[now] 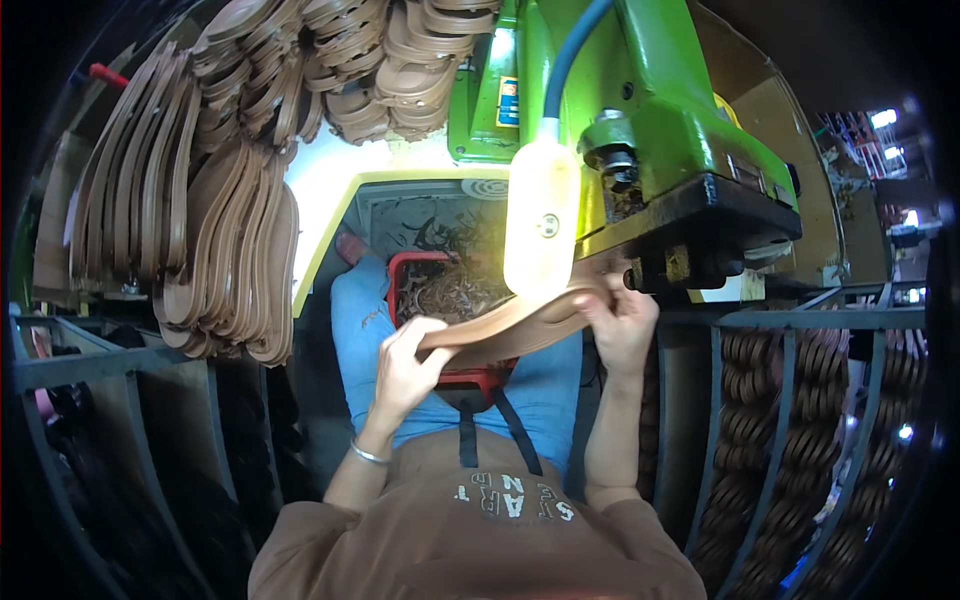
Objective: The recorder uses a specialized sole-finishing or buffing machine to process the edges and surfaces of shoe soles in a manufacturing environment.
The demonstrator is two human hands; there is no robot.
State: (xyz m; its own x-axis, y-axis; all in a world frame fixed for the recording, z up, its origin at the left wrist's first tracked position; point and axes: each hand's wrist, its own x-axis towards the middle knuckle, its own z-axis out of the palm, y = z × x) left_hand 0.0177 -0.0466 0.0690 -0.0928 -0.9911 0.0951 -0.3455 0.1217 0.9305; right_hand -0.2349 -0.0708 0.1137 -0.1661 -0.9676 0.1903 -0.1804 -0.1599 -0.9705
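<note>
both hands gripped the tan shoe sole [510,325], left hand [405,365] curled shut on its lower end, right hand [622,320] pinching the upper end. its long axis ran fingers to fingers, rising rightward toward the green machine [650,120], above the red bin [420,270].

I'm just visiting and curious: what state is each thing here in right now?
Tan shoe sole: held flat under the green machine, one hand at each end.
Left hand: closed on the sole's near end.
Right hand: closed on its far end.
Lamp: lit.
Red bin: holds trimmings.
Hanging soles: stacked in rows.
</note>
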